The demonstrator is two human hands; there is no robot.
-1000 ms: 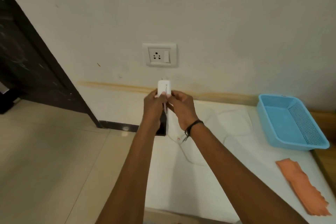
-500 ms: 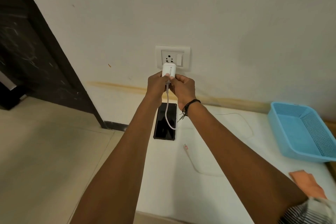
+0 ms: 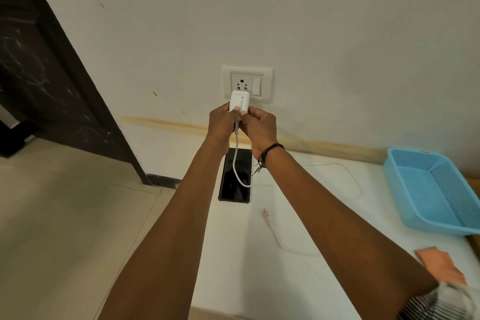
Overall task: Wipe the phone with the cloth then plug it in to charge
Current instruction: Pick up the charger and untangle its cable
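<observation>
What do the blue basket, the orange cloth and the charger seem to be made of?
Blue basket: probably moulded plastic, with perforated walls and an even colour. Orange cloth: apparently soft, matte fabric lying limp and flat. Charger: likely hard white plastic, smooth with printed lettering and two metal-looking pins; both hands grip it.

Both arms reach forward at full stretch. The left hand and right hand meet, fingers pinched together.

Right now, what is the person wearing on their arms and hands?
Both forearms are bare, with no gloves or rings visible. The right hand has a thin black cord wristband with loose dangling ends. A black-and-white striped fabric sleeve shows at the right upper arm. The left hand wears nothing visible.
</observation>
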